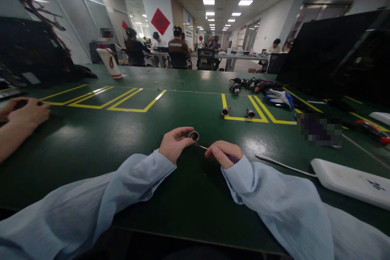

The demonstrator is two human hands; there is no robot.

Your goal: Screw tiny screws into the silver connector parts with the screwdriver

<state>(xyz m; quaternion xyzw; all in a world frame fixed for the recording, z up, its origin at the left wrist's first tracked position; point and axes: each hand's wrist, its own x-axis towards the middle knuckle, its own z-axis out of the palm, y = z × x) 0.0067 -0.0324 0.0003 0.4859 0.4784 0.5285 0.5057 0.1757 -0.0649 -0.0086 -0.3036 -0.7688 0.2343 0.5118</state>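
Note:
My left hand rests on the green table and pinches a small round metal ring part between thumb and fingertips. My right hand is closed round a thin purple-handled screwdriver. The screwdriver's metal tip points left, ending just below the ring part. Both of my arms wear light blue sleeves.
Two small metal cylinders lie between yellow floor-tape lines. Further back lie several dark parts and a blue-white glove. A white power bank with cable lies right. Another person's hand rests at left. A cup stands behind.

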